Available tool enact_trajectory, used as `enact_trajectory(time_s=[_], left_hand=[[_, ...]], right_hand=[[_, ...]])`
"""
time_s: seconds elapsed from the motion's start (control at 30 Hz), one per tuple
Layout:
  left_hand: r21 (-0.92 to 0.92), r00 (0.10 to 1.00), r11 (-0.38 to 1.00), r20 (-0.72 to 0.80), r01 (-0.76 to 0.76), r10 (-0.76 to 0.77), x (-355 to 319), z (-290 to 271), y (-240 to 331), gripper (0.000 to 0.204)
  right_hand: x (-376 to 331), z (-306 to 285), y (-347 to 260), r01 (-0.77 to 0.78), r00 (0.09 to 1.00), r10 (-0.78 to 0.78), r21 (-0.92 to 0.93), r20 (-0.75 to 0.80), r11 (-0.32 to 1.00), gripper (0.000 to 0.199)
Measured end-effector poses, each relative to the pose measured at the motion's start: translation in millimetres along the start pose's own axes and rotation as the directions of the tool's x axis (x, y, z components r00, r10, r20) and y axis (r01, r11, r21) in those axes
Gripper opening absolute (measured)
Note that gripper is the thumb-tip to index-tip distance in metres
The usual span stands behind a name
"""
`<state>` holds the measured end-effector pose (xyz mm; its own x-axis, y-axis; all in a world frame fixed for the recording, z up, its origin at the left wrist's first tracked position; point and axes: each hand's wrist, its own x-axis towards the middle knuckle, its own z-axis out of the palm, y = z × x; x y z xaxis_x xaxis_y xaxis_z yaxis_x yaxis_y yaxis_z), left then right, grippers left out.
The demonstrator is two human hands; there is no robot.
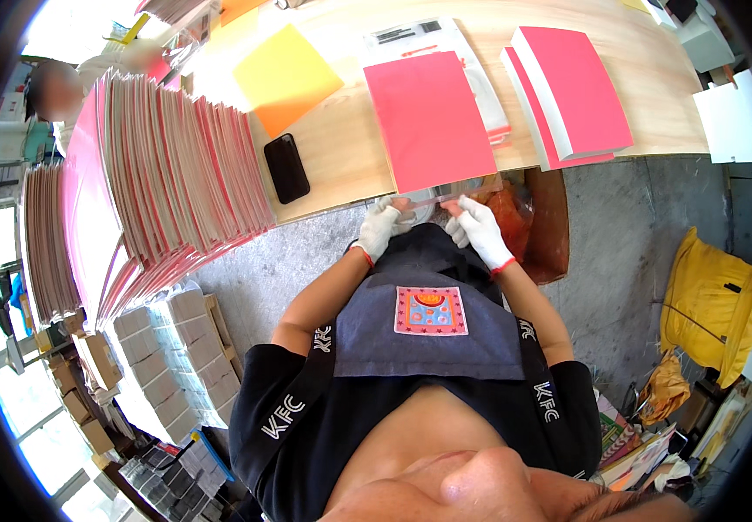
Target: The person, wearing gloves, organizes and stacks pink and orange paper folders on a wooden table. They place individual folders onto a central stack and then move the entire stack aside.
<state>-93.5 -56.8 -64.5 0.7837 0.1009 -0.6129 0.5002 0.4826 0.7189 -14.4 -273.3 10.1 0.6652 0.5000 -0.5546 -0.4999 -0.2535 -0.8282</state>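
My left hand point(381, 228) and my right hand point(478, 231) wear white gloves with red cuffs and bare fingertips. They face each other just off the table's near edge, in front of my apron. Between the pinched fingers of both stretches a thin, narrow strip point(431, 201), pale and slightly see-through; its exact kind is unclear. Right beyond them a pink-covered booklet or sheet point(433, 122) lies at the table edge, on top of a printed white stack point(472, 74). Neither hand touches the pink cover.
Right of it lie thick pink-covered pads point(580, 96). A black phone point(286, 169) and yellow sheets point(287, 74) lie on the wooden table point(341, 157). Tall piles of pink-edged booklets point(176, 165) stand left. Under the table is a brown box point(548, 226); a yellow bag point(711, 300) stands right. Another person point(71, 96) is far left.
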Motion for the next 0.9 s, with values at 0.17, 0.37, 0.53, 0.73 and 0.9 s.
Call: enact_trajectory(time_s=[0.17,0.37,0.53,0.73,0.9], left_hand=[[0.179,0.996,0.984,-0.085,0.013,0.002,-5,3,23,0.029],[0.139,1.0,0.99,-0.021,-0.018,0.021,-1,-4,19,0.025],[0.119,0.997,0.992,-0.075,0.041,-0.033,-2,-1,23,0.023],[0.602,0.95,0.761,-0.013,-0.243,0.313,-7,-26,5,0.023],[0.861,0.493,-0.19,0.436,-0.471,0.753,-2,-11,16,0.037]], right_hand=[[43,28,2,0.443,0.845,-0.523,-0.697,0.114,0.563,0.019],[60,51,-2,0.452,0.794,-0.51,-0.882,0.33,0.131,0.015],[47,25,1,0.595,0.768,-0.561,-0.666,0.308,0.449,0.016],[-3,-262,132,0.499,0.808,0.002,0.687,-0.589,0.528,0.027],[4,-187,148,0.352,0.846,-0.022,0.526,-0.533,0.774,0.036]])
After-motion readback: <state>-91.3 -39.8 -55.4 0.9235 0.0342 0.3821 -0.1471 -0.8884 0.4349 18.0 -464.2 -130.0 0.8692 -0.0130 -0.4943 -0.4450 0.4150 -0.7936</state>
